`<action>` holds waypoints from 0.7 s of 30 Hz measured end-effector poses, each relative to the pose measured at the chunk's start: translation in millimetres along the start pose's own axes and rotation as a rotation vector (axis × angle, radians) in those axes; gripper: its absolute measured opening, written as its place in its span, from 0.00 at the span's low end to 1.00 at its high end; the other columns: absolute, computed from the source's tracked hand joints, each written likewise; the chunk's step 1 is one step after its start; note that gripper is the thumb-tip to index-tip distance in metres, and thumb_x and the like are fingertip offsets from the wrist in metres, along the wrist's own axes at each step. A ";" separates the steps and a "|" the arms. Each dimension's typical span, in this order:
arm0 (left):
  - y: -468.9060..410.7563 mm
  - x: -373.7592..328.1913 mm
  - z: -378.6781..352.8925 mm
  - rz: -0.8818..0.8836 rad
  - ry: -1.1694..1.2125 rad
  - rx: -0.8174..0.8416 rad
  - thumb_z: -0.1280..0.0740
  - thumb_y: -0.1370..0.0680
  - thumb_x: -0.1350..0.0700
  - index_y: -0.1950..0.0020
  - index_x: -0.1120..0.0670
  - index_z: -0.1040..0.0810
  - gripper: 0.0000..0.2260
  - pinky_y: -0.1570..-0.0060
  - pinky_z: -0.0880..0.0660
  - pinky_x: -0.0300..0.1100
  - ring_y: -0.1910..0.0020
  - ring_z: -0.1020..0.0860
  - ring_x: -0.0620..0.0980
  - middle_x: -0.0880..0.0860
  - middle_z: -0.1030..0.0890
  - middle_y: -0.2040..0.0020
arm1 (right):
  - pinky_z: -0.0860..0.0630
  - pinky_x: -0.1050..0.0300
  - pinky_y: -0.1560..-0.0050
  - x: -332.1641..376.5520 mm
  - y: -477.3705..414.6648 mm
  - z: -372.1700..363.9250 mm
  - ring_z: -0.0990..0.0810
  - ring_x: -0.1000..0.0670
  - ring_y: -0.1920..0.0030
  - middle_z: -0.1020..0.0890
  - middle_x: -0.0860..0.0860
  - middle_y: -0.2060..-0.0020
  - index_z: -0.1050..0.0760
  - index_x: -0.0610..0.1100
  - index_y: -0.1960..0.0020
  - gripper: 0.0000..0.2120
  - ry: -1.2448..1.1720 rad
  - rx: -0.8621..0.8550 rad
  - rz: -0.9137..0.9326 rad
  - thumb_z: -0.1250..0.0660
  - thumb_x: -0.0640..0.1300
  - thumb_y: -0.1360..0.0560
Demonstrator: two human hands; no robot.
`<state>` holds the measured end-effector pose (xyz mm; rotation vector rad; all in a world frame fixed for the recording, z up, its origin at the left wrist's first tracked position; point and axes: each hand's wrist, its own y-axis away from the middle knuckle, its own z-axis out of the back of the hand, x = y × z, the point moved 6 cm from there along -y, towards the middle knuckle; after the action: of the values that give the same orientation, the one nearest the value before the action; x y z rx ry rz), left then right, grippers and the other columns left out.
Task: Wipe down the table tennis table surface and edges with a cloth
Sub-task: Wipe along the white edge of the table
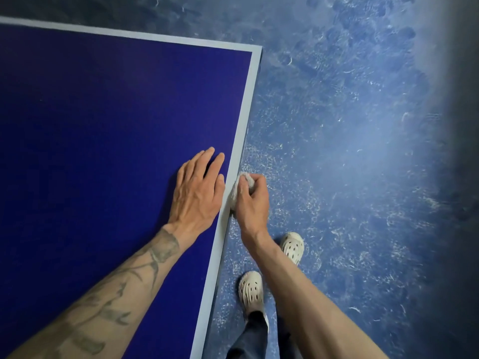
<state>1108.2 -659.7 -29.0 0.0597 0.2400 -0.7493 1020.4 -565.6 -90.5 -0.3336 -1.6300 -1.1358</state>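
Note:
The dark blue table tennis table fills the left of the view, with a pale line along its far and right borders. Its far right corner is at the upper middle. My left hand lies flat on the top, fingers spread, just inside the right border. My right hand is off the side of the table, closed around a bunched white cloth. The cloth is pressed against the table's right edge, level with my left hand. Most of the cloth is hidden inside my fist.
A worn, scuffed blue floor spreads to the right of the table. My two feet in pale perforated clogs stand close to the table's right edge. The far right of the view is dark.

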 end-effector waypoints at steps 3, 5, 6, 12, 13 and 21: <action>-31.3 -1.2 -1.8 -0.001 -0.013 0.008 0.47 0.14 0.52 0.23 0.59 0.27 0.23 0.26 0.34 0.58 0.24 0.30 0.61 0.60 0.29 0.22 | 0.22 0.39 0.50 -4.8 5.3 1.0 0.24 0.49 0.56 0.20 0.44 0.54 0.26 0.45 0.47 0.06 -0.032 -0.014 -0.013 0.35 0.47 0.14; -56.2 -3.3 -2.6 -0.004 -0.009 -0.001 0.47 0.14 0.51 0.23 0.59 0.27 0.24 0.26 0.35 0.58 0.24 0.30 0.61 0.60 0.29 0.22 | 0.23 0.45 0.51 -19.4 27.5 5.9 0.24 0.52 0.56 0.19 0.47 0.55 0.26 0.47 0.48 0.06 -0.045 0.013 -0.050 0.34 0.48 0.14; -68.2 -4.6 -4.1 -0.006 -0.008 -0.005 0.46 0.14 0.50 0.23 0.58 0.27 0.24 0.26 0.35 0.58 0.24 0.30 0.61 0.60 0.29 0.22 | 0.23 0.47 0.50 -25.7 36.2 9.0 0.23 0.53 0.56 0.18 0.47 0.54 0.25 0.48 0.48 0.06 -0.042 0.029 -0.068 0.33 0.49 0.14; -98.4 -5.4 -21.0 0.002 -0.022 -0.023 0.46 0.13 0.52 0.19 0.54 0.31 0.22 0.22 0.39 0.58 0.19 0.36 0.58 0.56 0.34 0.18 | 0.23 0.31 0.45 13.0 -34.8 -3.8 0.20 0.39 0.53 0.19 0.37 0.52 0.26 0.48 0.48 0.05 -0.036 0.066 -0.005 0.35 0.47 0.13; -98.4 -3.5 -22.5 0.002 -0.020 -0.034 0.47 0.14 0.53 0.19 0.53 0.31 0.22 0.22 0.40 0.58 0.19 0.37 0.57 0.56 0.34 0.18 | 0.23 0.30 0.45 24.8 -58.9 -8.9 0.20 0.36 0.51 0.19 0.36 0.51 0.26 0.47 0.48 0.06 -0.037 0.056 -0.003 0.35 0.47 0.13; -99.4 -0.9 -23.8 0.014 -0.012 -0.030 0.46 0.13 0.49 0.18 0.51 0.33 0.23 0.19 0.43 0.55 0.18 0.38 0.54 0.54 0.35 0.17 | 0.22 0.28 0.47 41.8 -104.6 -19.1 0.25 0.46 0.54 0.21 0.40 0.53 0.27 0.45 0.47 0.06 -0.105 0.036 -0.055 0.35 0.47 0.13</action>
<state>1035.3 -728.6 -48.8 0.0284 0.2391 -0.7315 942.3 -647.1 -107.4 -0.3317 -1.7590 -1.1449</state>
